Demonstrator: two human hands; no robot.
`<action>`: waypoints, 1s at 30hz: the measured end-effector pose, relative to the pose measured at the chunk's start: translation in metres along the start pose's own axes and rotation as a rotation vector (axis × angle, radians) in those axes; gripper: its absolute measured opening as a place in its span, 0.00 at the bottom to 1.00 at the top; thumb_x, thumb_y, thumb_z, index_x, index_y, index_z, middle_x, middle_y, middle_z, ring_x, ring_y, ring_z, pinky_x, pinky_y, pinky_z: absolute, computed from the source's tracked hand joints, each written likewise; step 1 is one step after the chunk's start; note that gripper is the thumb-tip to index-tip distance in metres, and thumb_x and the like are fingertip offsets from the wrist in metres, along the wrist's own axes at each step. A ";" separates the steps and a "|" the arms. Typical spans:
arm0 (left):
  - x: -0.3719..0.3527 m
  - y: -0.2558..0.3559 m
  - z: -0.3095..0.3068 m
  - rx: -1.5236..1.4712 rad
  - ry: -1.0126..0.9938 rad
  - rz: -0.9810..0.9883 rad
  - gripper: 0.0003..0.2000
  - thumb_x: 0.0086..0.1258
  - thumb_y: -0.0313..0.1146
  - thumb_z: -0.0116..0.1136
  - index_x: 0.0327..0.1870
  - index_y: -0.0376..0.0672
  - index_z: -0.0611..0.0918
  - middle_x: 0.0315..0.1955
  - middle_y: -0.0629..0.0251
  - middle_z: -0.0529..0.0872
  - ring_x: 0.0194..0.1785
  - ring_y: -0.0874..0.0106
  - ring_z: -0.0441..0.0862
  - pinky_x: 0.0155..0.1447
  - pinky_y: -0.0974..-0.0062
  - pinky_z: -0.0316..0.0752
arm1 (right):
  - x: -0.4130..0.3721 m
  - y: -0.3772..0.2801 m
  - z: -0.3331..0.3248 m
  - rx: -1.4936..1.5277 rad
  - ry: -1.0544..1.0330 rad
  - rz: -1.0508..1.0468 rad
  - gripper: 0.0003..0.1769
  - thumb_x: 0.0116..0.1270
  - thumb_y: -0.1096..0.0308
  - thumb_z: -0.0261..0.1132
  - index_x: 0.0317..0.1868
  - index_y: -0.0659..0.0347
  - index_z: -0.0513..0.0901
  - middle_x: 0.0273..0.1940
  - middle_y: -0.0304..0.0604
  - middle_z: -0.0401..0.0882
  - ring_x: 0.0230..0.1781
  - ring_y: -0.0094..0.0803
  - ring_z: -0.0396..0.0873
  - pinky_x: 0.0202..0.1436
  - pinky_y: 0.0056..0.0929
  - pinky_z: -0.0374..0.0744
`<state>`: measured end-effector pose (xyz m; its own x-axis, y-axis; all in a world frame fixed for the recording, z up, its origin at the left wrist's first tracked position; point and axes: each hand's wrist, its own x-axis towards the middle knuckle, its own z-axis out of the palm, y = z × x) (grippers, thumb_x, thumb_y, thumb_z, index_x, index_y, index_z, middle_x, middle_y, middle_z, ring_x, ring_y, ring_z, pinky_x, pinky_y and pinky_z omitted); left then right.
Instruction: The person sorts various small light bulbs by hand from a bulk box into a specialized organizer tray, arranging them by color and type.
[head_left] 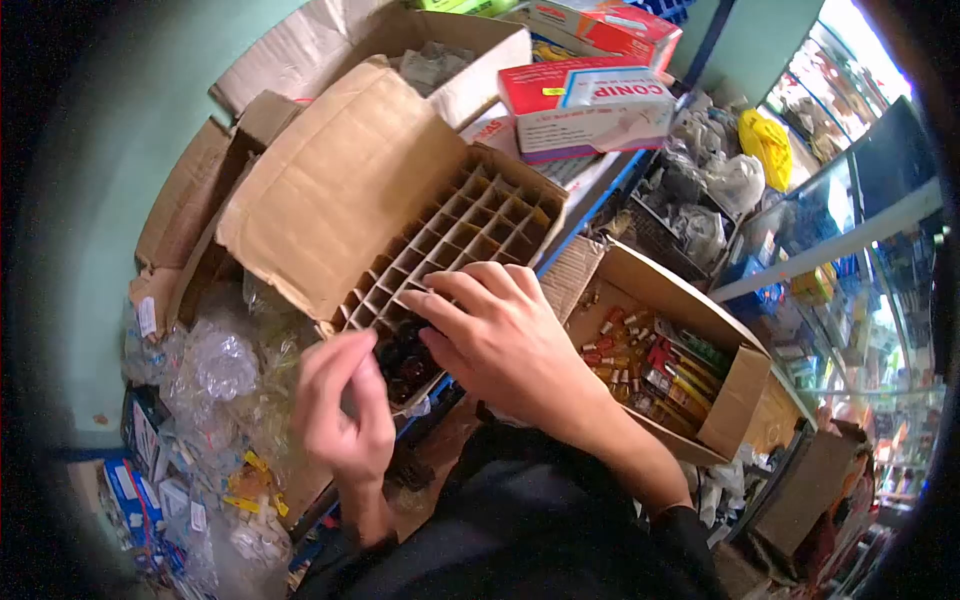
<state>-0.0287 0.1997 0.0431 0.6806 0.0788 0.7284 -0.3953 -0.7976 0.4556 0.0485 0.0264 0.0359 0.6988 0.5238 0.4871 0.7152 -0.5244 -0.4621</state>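
While plastic (218,362) (crumpled) lies nearby, the right hand (500,335) hides dividers (462,232).

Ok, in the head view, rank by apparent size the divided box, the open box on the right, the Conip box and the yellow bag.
Divided box
Open box on the right
Conip box
Yellow bag; it looks farther off, possibly shrinking it.

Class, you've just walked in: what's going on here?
A person's bare right hand is over an open brown cardboard box with grid dividers; the bare left hand, blurred, is at its near end. Whether either holds anything is unclear. Small amber, red-tipped items lie in another brown cardboard box to the right.
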 end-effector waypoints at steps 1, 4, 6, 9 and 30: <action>-0.004 0.002 0.003 -0.034 0.112 0.082 0.08 0.71 0.18 0.55 0.48 0.33 0.82 0.43 0.51 0.83 0.39 0.59 0.83 0.46 0.61 0.81 | -0.003 -0.003 -0.005 0.002 0.005 0.029 0.22 0.65 0.63 0.71 0.60 0.52 0.84 0.57 0.39 0.82 0.58 0.38 0.79 0.62 0.40 0.75; -0.022 0.020 0.030 -0.474 0.107 0.297 0.05 0.66 0.23 0.61 0.41 0.40 0.80 0.40 0.60 0.80 0.33 0.66 0.79 0.37 0.68 0.76 | -0.023 -0.001 -0.024 0.084 0.201 0.086 0.21 0.63 0.66 0.73 0.58 0.52 0.85 0.52 0.38 0.84 0.55 0.38 0.81 0.59 0.40 0.76; -0.036 0.043 0.045 -0.663 -0.041 0.254 0.07 0.62 0.23 0.66 0.39 0.44 0.83 0.38 0.64 0.82 0.32 0.68 0.81 0.36 0.70 0.78 | -0.046 0.010 -0.043 0.088 0.296 0.171 0.17 0.62 0.71 0.73 0.53 0.53 0.87 0.47 0.38 0.86 0.51 0.39 0.82 0.57 0.41 0.76; -0.040 0.058 0.077 -0.522 -0.579 0.192 0.16 0.60 0.20 0.68 0.49 0.43 0.87 0.45 0.62 0.86 0.43 0.61 0.83 0.50 0.64 0.81 | -0.096 0.042 -0.060 0.010 0.208 0.489 0.13 0.65 0.69 0.70 0.50 0.57 0.85 0.42 0.46 0.86 0.45 0.46 0.85 0.52 0.44 0.79; -0.069 0.018 0.236 -0.052 -1.323 0.462 0.06 0.65 0.31 0.58 0.29 0.47 0.86 0.27 0.58 0.86 0.37 0.58 0.86 0.43 0.60 0.78 | -0.233 0.095 -0.040 -0.085 -0.215 0.866 0.10 0.67 0.64 0.68 0.44 0.61 0.84 0.39 0.52 0.87 0.44 0.51 0.86 0.48 0.47 0.83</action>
<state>0.0629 0.0391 -0.1199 0.5427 -0.8189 -0.1867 -0.7423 -0.5717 0.3496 -0.0466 -0.1722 -0.0917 0.9867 0.0314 -0.1596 -0.0612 -0.8377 -0.5427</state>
